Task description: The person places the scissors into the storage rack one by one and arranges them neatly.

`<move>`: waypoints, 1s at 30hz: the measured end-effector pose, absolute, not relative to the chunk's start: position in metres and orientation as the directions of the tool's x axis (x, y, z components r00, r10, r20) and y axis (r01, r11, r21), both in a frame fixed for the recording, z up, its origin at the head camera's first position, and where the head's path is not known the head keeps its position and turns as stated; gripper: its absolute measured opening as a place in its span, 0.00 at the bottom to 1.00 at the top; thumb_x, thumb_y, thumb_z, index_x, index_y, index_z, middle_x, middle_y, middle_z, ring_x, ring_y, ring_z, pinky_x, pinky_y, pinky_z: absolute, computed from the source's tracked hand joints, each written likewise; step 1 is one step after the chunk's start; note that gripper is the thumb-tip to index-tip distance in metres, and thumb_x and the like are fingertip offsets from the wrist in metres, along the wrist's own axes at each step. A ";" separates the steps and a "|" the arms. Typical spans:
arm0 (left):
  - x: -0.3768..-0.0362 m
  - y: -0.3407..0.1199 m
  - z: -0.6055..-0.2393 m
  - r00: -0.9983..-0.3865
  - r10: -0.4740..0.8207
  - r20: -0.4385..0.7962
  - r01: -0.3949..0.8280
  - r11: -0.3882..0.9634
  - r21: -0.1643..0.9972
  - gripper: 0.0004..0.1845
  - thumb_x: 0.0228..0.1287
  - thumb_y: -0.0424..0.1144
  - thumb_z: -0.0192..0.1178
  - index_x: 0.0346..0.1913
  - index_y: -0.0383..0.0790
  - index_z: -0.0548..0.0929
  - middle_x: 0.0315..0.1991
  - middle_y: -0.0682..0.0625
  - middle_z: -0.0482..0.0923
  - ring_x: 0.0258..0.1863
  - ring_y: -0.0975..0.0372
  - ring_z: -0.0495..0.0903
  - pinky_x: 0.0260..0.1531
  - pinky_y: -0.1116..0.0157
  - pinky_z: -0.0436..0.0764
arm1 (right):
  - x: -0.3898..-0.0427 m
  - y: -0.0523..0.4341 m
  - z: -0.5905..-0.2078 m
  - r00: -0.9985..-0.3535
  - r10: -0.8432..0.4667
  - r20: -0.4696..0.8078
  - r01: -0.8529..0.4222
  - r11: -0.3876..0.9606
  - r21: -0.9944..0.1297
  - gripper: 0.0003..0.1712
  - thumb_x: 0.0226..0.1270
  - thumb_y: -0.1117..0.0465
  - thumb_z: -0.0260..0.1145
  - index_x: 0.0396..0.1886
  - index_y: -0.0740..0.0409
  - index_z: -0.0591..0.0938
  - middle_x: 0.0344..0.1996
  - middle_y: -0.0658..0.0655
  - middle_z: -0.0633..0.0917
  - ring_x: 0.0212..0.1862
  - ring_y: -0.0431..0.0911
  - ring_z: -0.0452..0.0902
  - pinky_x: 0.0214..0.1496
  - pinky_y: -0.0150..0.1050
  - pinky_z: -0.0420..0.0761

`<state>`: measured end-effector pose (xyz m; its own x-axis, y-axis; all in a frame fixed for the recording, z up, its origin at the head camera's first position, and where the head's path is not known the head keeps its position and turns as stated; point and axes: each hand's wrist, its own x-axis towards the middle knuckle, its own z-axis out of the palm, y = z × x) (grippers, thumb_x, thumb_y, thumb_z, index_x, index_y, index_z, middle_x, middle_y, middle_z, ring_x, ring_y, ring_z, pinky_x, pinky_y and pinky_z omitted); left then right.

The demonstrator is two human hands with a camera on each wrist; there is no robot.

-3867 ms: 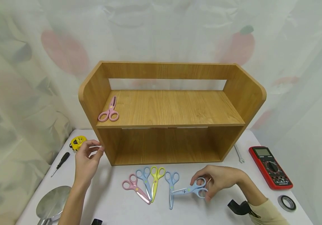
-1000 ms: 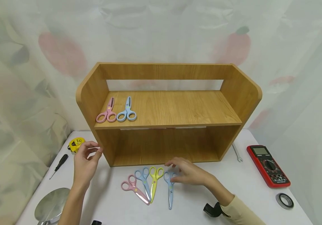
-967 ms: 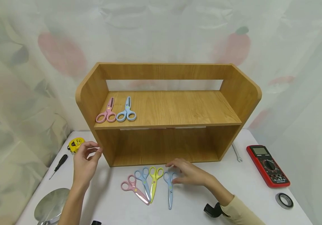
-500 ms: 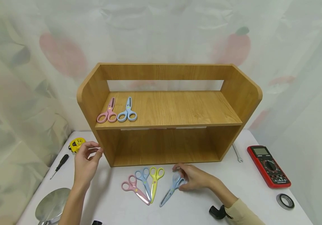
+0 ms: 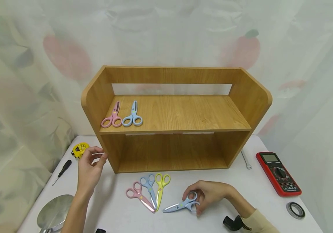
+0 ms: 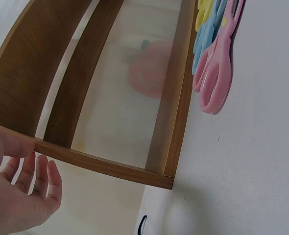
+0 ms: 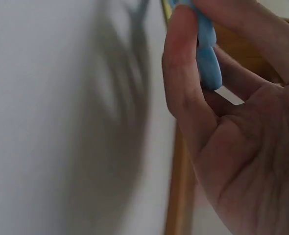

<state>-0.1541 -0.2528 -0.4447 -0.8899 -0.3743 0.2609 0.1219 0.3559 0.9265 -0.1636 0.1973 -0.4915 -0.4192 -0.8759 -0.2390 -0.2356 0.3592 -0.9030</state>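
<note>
While the head view shows the right hand (image 5: 213, 194) grasping blue scissors (image 5: 181, 205) on the counter (image 5: 117, 210), its wrist view shows only fingers (image 7: 183, 88) pinching a handle; the left hand (image 5: 89, 168) hovers released.

- A pale, wrinkled curtain (image 5: 166, 29) fills the whole backdrop, printed with faded red fruit shapes at upper left and upper right and grey-green leaves down the left side.
- A white table (image 5: 242, 181) spans the lower half of the frame, its surface matte and evenly lit.
- A wooden shelf unit (image 5: 253, 97) stands at the centre of the table, with rounded side panels, an upper board, an open lower bay and a gap in its back showing the curtain.
- Light is soft and diffuse, with faint shadows.
</note>
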 end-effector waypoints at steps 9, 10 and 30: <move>-0.154 -0.253 -0.445 -0.889 -0.376 0.261 0.123 0.354 0.927 0.14 0.75 0.28 0.66 0.59 0.35 0.79 0.47 0.62 0.77 0.47 0.71 0.82 0.44 0.82 0.82 | -0.155 0.190 -0.414 -0.500 -0.865 -0.033 -0.373 0.250 -0.894 0.32 0.60 0.60 0.85 0.64 0.52 0.84 0.46 0.50 0.86 0.45 0.32 0.80 0.49 0.32 0.89; -0.154 -0.253 -0.445 -0.889 -0.375 0.261 0.123 0.352 0.928 0.14 0.75 0.28 0.66 0.59 0.34 0.79 0.47 0.62 0.77 0.47 0.71 0.82 0.44 0.82 0.83 | -0.154 0.188 -0.402 -0.520 -0.854 0.026 -0.401 0.217 -0.890 0.33 0.60 0.61 0.85 0.65 0.53 0.84 0.47 0.52 0.87 0.46 0.33 0.81 0.51 0.34 0.90; -0.154 -0.254 -0.446 -0.885 -0.380 0.269 0.129 0.355 0.926 0.14 0.74 0.28 0.66 0.59 0.35 0.79 0.46 0.63 0.78 0.46 0.71 0.82 0.43 0.81 0.82 | -0.240 0.089 -0.287 -0.763 -0.520 0.384 -0.607 0.370 -0.703 0.34 0.57 0.55 0.88 0.62 0.59 0.86 0.40 0.55 0.86 0.36 0.45 0.81 0.38 0.32 0.83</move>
<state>-0.1542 -0.2537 -0.4459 -0.8852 -0.3798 0.2687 0.1288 0.3549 0.9260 -0.2400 0.0885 -0.2872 -0.7625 -0.5204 0.3843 -0.6071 0.3703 -0.7031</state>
